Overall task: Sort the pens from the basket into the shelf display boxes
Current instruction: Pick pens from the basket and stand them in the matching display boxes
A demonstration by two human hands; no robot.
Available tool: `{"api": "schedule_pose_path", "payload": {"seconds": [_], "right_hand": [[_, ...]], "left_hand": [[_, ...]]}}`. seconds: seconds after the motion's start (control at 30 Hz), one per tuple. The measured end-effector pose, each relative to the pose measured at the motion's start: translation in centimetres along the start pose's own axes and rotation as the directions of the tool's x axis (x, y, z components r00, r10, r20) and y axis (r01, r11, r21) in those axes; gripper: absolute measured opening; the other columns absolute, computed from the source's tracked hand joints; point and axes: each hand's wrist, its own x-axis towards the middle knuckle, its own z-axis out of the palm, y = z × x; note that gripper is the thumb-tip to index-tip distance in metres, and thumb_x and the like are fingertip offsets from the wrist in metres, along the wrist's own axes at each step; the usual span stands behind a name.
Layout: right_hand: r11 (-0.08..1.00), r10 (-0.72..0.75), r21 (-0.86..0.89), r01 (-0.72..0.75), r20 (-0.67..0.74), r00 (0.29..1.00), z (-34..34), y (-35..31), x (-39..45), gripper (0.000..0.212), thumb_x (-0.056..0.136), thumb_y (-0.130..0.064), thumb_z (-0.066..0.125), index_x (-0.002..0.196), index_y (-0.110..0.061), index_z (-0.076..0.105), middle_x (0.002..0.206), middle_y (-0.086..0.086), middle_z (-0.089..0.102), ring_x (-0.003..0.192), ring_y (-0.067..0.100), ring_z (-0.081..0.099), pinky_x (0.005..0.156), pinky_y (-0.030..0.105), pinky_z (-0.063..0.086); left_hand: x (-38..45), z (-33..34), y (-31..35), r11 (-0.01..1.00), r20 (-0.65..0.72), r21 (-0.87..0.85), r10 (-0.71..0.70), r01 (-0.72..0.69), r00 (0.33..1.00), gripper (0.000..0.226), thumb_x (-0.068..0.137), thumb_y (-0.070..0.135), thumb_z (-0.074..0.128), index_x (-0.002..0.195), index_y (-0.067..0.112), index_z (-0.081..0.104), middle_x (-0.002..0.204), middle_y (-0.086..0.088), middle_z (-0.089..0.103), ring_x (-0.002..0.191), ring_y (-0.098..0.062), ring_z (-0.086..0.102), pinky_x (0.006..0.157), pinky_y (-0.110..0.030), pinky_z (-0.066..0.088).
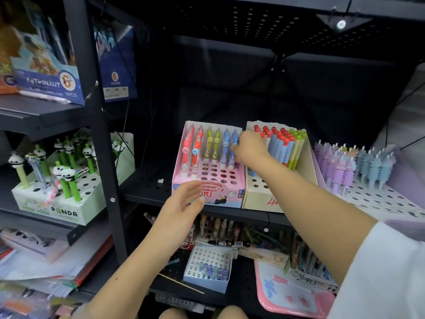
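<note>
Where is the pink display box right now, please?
In the head view, the pink display box sits mid-shelf, left of the beige box. The left hand is at its front; the right hand reaches its blue pens.

A shop that sells pens and paper things is shown. Black metal shelves [147,194] are filled with open display boxes, such as a pink box [208,178] of bright pens and a green box [69,210] marked PANDA with panda-topped pens stood in holes. A blue box [49,85] is printed with "36PCS", the way goods for sale are packed.
</note>
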Motion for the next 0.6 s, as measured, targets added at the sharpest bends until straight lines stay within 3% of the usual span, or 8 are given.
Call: {"api": "schedule_pose_path", "payload": {"seconds": [0.07,0.13,0.2,0.27,0.47,0.6], "right_hand": [[1.000,-0.014,0.010,0.014,-0.001,1.000,-0.2,0.4,-0.5,0.003,0.091,-0.004,0.052,0.092,-0.006,0.054,0.077,0.007,0.050,0.066,0.018,0.049,0.048,0.023,0.034],[0.997,-0.043,0.061,0.043,-0.001,0.999,-0.7,1.1,-1.7,0.017,0.092,-0.007,0.052,0.075,-0.006,0.049,0.068,0.004,0.047,0.057,0.014,0.046,0.046,0.021,0.035],[0.981,-0.102,0.173,0.091,0.056,0.993,-1.2,2.2,-3.6,0.009,0.092,-0.011,0.053,0.089,-0.004,0.058,0.079,0.008,0.061,0.068,0.018,0.060,0.061,0.027,0.052],[0.954,-0.162,0.272,0.124,0.125,0.979,-2.0,3.7,-6.2,0.021,0.093,-0.016,0.054,0.111,-0.007,0.059,0.090,0.006,0.067,0.073,0.016,0.066,0.073,0.032,0.057],[0.915,-0.213,0.401,0.040,0.399,0.892,-2.9,13.1,-14.8,0.016,0.094,-0.016,0.054,0.108,-0.011,0.059,0.085,0.004,0.069,0.068,0.010,0.065,0.066,0.022,0.055],[0.946,-0.075,0.304,-0.117,0.555,0.828,-0.8,22.5,-20.8,0.016,0.095,-0.017,0.052,0.108,-0.012,0.061,0.086,0.000,0.070,0.069,0.002,0.066,0.065,0.016,0.054]], "left_hand": [[-0.3,0.1,0.1,1.000,0.005,0.000,0.007,-0.007,1.000,0.031,0.095,0.019,0.048,0.119,0.038,0.050,0.120,0.024,0.054,0.097,0.030,0.044,0.071,0.009,0.034],[-0.5,0.5,0.2,1.000,0.012,-0.011,0.008,-0.007,1.000,0.029,0.095,0.019,0.048,0.118,0.037,0.051,0.120,0.024,0.055,0.098,0.029,0.044,0.071,0.008,0.034],[-0.8,1.4,0.2,1.000,0.033,-0.023,0.009,-0.008,0.999,0.028,0.095,0.019,0.048,0.119,0.034,0.053,0.120,0.023,0.056,0.102,0.026,0.044,0.073,0.007,0.035],[-1.3,3.0,0.1,0.999,0.073,-0.028,0.018,-0.016,0.997,0.028,0.095,0.019,0.048,0.119,0.032,0.054,0.119,0.023,0.056,0.105,0.022,0.045,0.073,0.007,0.035],[-3.8,10.7,-1.6,0.998,0.293,-0.068,0.036,-0.017,0.956,0.027,0.093,0.011,0.050,0.102,0.036,0.054,0.114,0.017,0.058,0.103,0.012,0.053,0.078,0.000,0.041],[-6.5,17.0,-3.7,0.999,0.443,-0.033,0.019,-0.005,0.896,0.029,0.092,0.006,0.050,0.095,0.035,0.054,0.105,0.016,0.058,0.096,0.009,0.055,0.080,-0.006,0.043]]}}
